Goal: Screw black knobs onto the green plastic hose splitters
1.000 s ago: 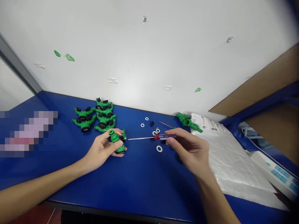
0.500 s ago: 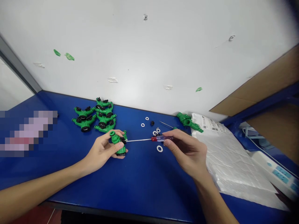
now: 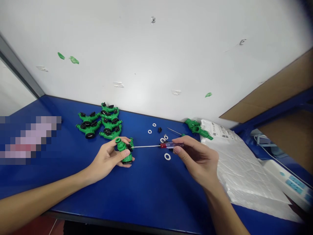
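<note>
My left hand (image 3: 107, 160) is closed around a green Y-shaped hose splitter (image 3: 125, 153) with black fittings, held above the blue table. In my right hand (image 3: 193, 158) is a screwdriver (image 3: 168, 145) with a red and clear purplish handle, gripped by the fingertips. Its thin shaft runs level to the left, and the tip meets the splitter's black part beside my left thumb. Whether the tip sits in a screw is too small to tell. Below the handle lies a white ring washer (image 3: 167, 156).
Several green splitters (image 3: 110, 124) stand at the back left of the table (image 3: 137, 195). Small white rings (image 3: 154, 124) and a black knob (image 3: 159, 129) lie mid-table. Green parts (image 3: 198, 128), a white padded bag (image 3: 234, 163) and a power strip (image 3: 286, 179) occupy the right side.
The screwdriver and my right hand have shifted very slightly to the right, the tip still at the splitter. The rest of the view moves only a little with my head.
</note>
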`<state>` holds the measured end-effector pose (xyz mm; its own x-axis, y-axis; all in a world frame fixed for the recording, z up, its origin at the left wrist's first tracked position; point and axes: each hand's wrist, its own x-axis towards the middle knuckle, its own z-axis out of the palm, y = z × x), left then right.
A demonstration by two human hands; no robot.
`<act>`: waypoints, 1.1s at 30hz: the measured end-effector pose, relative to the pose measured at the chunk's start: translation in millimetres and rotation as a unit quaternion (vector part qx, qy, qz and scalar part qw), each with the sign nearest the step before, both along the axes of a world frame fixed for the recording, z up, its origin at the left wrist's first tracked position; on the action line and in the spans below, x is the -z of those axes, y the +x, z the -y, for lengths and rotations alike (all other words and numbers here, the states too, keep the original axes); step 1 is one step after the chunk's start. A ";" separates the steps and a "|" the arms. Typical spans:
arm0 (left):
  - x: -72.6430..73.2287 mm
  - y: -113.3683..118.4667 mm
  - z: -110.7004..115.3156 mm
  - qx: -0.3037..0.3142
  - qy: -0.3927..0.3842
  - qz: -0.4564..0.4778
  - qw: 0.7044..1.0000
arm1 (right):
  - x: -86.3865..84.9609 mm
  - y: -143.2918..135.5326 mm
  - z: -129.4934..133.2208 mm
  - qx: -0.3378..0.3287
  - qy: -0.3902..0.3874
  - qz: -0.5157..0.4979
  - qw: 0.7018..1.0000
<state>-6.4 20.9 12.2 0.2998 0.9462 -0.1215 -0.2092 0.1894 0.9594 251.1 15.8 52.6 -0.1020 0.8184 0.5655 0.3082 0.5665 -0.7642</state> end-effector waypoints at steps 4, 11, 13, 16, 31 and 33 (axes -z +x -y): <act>1.3 -0.6 -0.2 0.005 0.008 -0.006 1.000 | -1.2 2.4 -0.9 -0.018 0.001 0.013 1.000; 7.4 -1.5 5.0 0.034 0.038 -0.014 0.999 | 2.5 0.7 -2.1 0.067 -0.040 0.103 0.992; 7.4 -0.7 5.6 0.036 0.031 -0.015 0.999 | 5.0 -0.5 -1.9 0.064 -0.043 0.092 0.993; 5.7 0.4 4.1 0.024 0.020 -0.020 0.999 | 6.3 -0.6 -0.1 0.022 -0.052 0.081 0.995; 4.8 -1.8 2.4 0.030 0.024 -0.032 0.999 | 6.0 -3.8 1.9 -0.045 -0.133 0.124 0.982; 5.6 -2.3 4.1 0.043 0.029 -0.037 0.998 | 7.3 -6.4 2.1 -0.037 -0.141 0.091 0.985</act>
<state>-8.7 16.8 6.5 0.3719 0.9238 -0.0913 -0.1228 0.1465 0.9816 244.7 13.7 45.3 -0.2459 0.9267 0.2843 0.4215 0.3663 -0.8296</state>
